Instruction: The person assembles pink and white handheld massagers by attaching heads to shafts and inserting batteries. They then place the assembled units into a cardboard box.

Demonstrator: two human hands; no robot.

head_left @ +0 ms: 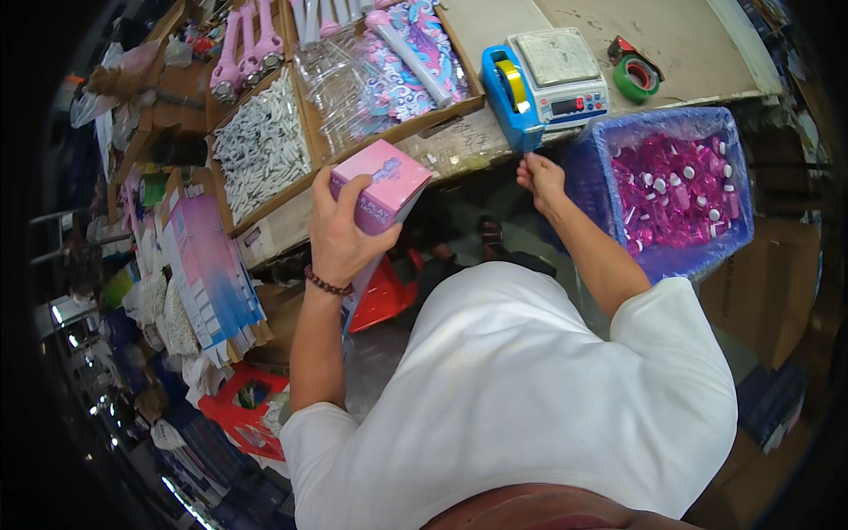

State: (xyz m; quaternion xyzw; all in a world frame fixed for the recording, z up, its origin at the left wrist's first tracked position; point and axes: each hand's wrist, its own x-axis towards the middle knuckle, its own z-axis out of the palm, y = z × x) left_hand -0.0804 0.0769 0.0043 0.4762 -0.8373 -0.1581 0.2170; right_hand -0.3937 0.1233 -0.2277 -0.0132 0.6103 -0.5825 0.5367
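Note:
My left hand (pixel 343 221) is wrapped around a pink and lilac carton (pixel 386 174), thumb on the near side and fingers over the top. It is held above the table's front edge, tilted. At the front end of a blue tape dispenser (pixel 511 99) with a yellow-cored roll, my right hand (pixel 542 182) pinches with thumb and forefinger at the cutter, where the tape end comes out. The tape itself is too thin to see clearly. Behind the dispenser stands a white digital scale (pixel 562 72).
A blue lined crate (pixel 658 265) of pink bottles with white caps stands right of my right arm. Cardboard trays hold small white parts (pixel 261 146), clear plastic pieces and pink wands (pixel 250 49). A green tape roll (pixel 635 79) lies at the back right. Flat printed cartons (pixel 205 265) are stacked left.

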